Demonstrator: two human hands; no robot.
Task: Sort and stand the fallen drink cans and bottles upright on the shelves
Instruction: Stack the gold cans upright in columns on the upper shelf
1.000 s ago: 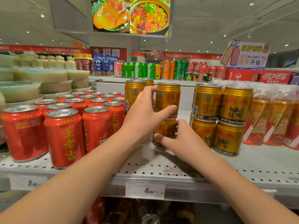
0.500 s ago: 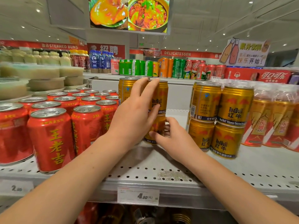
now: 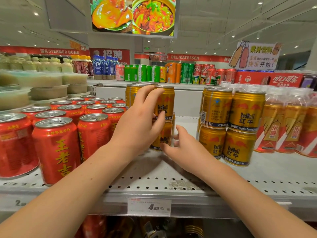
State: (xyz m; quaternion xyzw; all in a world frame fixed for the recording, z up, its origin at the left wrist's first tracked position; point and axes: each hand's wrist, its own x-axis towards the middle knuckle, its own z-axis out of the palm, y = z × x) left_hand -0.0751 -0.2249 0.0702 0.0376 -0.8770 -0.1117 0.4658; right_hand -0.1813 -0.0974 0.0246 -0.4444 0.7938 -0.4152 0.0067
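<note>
Two gold Red Bull cans stand stacked at the middle of the white perforated shelf (image 3: 154, 182). My left hand (image 3: 137, 124) grips the upper gold can (image 3: 167, 102), with its fingers over the rim and its thumb on the front. My right hand (image 3: 183, 148) holds the lower gold can (image 3: 163, 134), thumb at its base and fingers round its right side. Behind them more gold cans (image 3: 131, 95) are partly hidden by my left hand.
Upright red herbal-tea cans (image 3: 54, 148) crowd the shelf's left. Two double stacks of gold cans (image 3: 231, 126) stand at the right, then wrapped orange bottles (image 3: 283, 127). Mixed cans (image 3: 171, 73) line a farther shelf. A price tag (image 3: 148, 207) hangs on the front edge.
The stacked pair has shifted a little left, away from the right-hand stacks. My left hand has slid up, so its fingers now reach over the upper can's rim.
</note>
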